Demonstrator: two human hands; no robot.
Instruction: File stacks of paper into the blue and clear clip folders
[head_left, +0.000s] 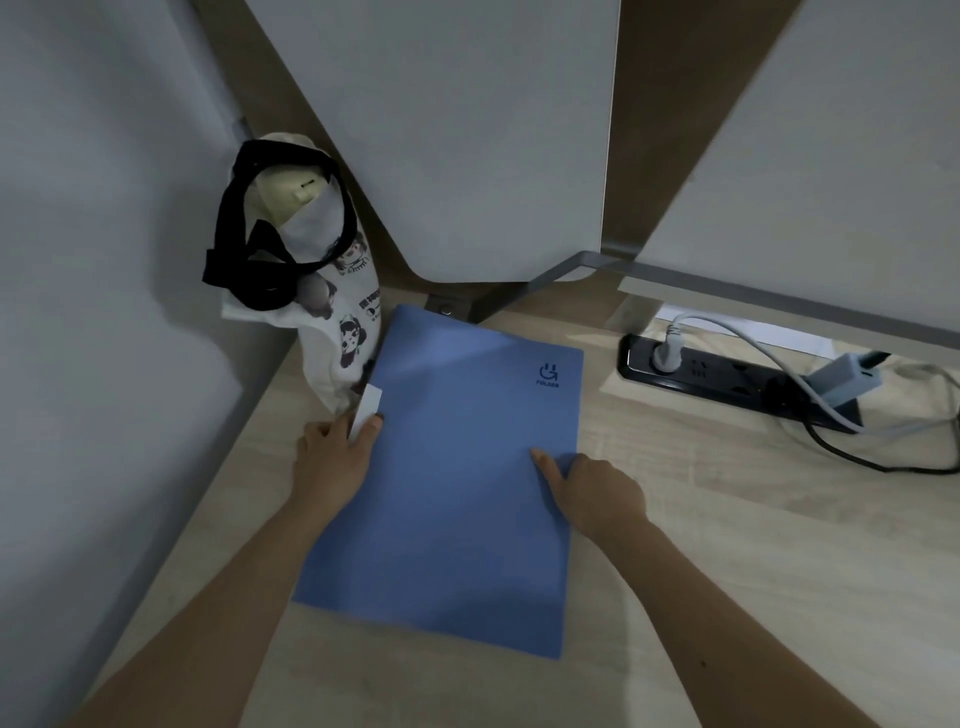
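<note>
Item 1. Blue folder (457, 483): closed, lying flat on the bench (727, 545), at the middle of the view. Its long axis runs from 6 o'clock up to between 12 and 1 o'clock, so the far end leans slightly right. A dark printed logo (548, 374) sits at the far right corner, at 1 o'clock on the cover, and reads upright to the wearer.

Item 2. Left hand (332, 460): at the folder's left long edge, at 9 to 10 o'clock on the cover. The thumb lies on the blue surface. Thumb and fingers are closed together on a small white strip (370, 408) that stands up at that edge. What the strip is cannot be told.

Item 3. Right hand (597, 486): at the right long edge, at 3 o'clock on the cover. The thumb is stretched flat on the blue surface and the fingers are curled at the edge, clamping the folder. Whether they reach under the cover cannot be told.

Item 4. Cloth bag (332, 291): white, with cartoon prints and black straps, standing at 10 o'clock from the folder and touching its far left corner.

Item 5. Black power strip (727, 382): on the bench at 2 o'clock, apart from the folder. It carries a white plug (667, 353) and a grey adapter (844, 382), with cables trailing to 3 o'clock.

Item 6. White panels (467, 130): upright behind the bench, from 12 to 2 o'clock.
</note>
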